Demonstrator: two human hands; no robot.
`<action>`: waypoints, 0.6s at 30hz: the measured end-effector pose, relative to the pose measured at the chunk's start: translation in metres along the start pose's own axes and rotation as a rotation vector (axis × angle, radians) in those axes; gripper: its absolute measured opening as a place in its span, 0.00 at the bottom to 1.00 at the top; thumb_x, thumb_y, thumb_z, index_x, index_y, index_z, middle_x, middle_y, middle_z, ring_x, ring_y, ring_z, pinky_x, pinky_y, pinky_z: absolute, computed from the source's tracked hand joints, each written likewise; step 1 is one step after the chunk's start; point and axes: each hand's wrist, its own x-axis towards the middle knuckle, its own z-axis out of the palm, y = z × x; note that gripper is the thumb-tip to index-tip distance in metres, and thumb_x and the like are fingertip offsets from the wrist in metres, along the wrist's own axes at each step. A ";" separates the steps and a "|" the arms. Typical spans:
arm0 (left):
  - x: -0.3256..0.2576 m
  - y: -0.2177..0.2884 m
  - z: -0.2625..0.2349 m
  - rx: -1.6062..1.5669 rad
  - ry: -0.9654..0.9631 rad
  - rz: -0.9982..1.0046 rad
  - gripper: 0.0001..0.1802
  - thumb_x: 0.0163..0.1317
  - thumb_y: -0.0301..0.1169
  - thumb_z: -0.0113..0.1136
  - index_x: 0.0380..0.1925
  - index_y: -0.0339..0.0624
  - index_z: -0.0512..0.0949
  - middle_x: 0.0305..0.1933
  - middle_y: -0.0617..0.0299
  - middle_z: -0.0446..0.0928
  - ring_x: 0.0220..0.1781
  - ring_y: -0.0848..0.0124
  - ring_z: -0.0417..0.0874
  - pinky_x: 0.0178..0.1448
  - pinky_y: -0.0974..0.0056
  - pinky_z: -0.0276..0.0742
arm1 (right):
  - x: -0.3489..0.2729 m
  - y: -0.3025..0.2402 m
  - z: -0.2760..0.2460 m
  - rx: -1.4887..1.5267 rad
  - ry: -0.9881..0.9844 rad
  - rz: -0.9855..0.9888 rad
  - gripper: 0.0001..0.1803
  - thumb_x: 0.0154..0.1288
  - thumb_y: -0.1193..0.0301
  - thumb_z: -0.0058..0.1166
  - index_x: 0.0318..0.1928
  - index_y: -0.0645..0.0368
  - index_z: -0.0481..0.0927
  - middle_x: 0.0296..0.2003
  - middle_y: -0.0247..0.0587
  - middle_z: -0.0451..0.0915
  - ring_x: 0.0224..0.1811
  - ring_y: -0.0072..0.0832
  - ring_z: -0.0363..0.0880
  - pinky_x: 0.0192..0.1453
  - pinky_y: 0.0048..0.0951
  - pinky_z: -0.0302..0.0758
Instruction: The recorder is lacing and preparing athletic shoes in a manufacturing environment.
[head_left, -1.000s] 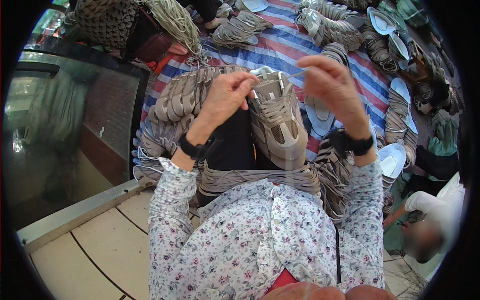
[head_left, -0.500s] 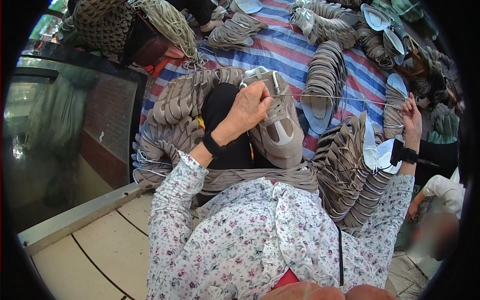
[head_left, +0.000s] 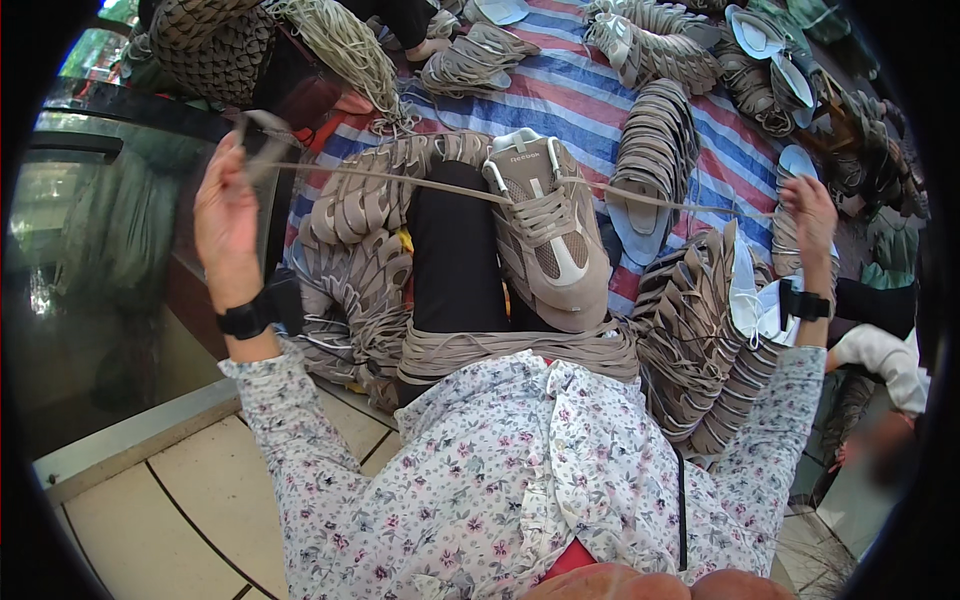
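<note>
On my lap lies a taupe and off-white shoe upper [head_left: 549,225], its toe toward me and its tongue pointing away. A flat beige shoelace [head_left: 385,176] threads through its eyelets, and both ends are drawn out to the sides. My left hand [head_left: 227,200], raised at the far left and slightly blurred, pinches one lace end, with a loose loop trailing beside the fingers. Out at the right, my right hand [head_left: 808,215] grips the other end of the lace. Both stretches look taut. Across my thighs rests a bundle of beige laces [head_left: 520,350].
Stacks of nested shoe uppers stand left [head_left: 365,200], right [head_left: 690,340] and ahead [head_left: 655,140] on a striped tarp [head_left: 550,80]. A white face mask [head_left: 757,308] lies on the right stack. A glass panel [head_left: 120,260] borders the left. Another person's sleeve [head_left: 885,365] shows at the right.
My left hand has swung from the shoe upper out to the far left, drawing its lace end with it. The right hand stays out at the right, nearly unmoved.
</note>
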 end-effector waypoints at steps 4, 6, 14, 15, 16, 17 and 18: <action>-0.019 0.041 -0.072 0.081 0.236 0.163 0.21 0.66 0.19 0.59 0.58 0.23 0.72 0.51 0.48 0.81 0.47 0.73 0.84 0.46 0.79 0.83 | -0.054 -0.012 0.145 -0.106 -0.316 -0.072 0.10 0.69 0.68 0.59 0.46 0.60 0.81 0.35 0.37 0.84 0.32 0.18 0.82 0.35 0.17 0.74; -0.037 0.047 -0.097 0.095 0.278 0.213 0.20 0.66 0.20 0.59 0.57 0.23 0.73 0.52 0.47 0.81 0.48 0.72 0.84 0.47 0.79 0.82 | -0.076 -0.017 0.199 -0.159 -0.486 0.006 0.08 0.68 0.70 0.60 0.42 0.60 0.83 0.32 0.34 0.82 0.31 0.16 0.79 0.33 0.16 0.72; -0.129 0.054 -0.146 0.425 0.701 0.425 0.17 0.68 0.23 0.57 0.55 0.22 0.75 0.55 0.45 0.80 0.54 0.67 0.83 0.52 0.75 0.81 | -0.114 -0.013 0.292 -0.276 -0.629 -0.163 0.04 0.63 0.78 0.61 0.37 0.67 0.84 0.29 0.33 0.80 0.29 0.17 0.74 0.33 0.21 0.72; -0.137 0.053 -0.152 0.397 0.756 0.439 0.18 0.69 0.23 0.57 0.55 0.22 0.74 0.56 0.45 0.79 0.55 0.66 0.83 0.53 0.74 0.81 | -0.114 -0.014 0.293 -0.224 -0.644 -0.231 0.04 0.63 0.78 0.61 0.37 0.67 0.84 0.29 0.33 0.80 0.29 0.17 0.74 0.33 0.21 0.72; -0.146 0.051 -0.158 0.431 0.720 0.442 0.18 0.69 0.23 0.57 0.55 0.22 0.74 0.56 0.45 0.79 0.55 0.66 0.83 0.53 0.74 0.81 | -0.115 -0.016 0.292 -0.291 -0.627 -0.318 0.04 0.61 0.79 0.62 0.36 0.67 0.84 0.29 0.34 0.79 0.28 0.18 0.74 0.32 0.23 0.72; -0.154 0.048 -0.163 0.444 0.729 0.448 0.18 0.69 0.22 0.56 0.56 0.22 0.73 0.56 0.44 0.79 0.56 0.65 0.82 0.54 0.74 0.81 | -0.116 -0.018 0.291 -0.389 -0.600 -0.364 0.03 0.60 0.80 0.62 0.35 0.67 0.84 0.28 0.35 0.78 0.28 0.20 0.74 0.32 0.24 0.72; -0.160 0.046 -0.169 0.408 0.747 0.453 0.18 0.69 0.22 0.55 0.56 0.21 0.73 0.56 0.44 0.79 0.57 0.64 0.82 0.55 0.73 0.81 | -0.118 -0.019 0.292 -0.356 -0.587 -0.383 0.04 0.57 0.81 0.62 0.34 0.67 0.85 0.27 0.38 0.77 0.27 0.25 0.75 0.31 0.27 0.72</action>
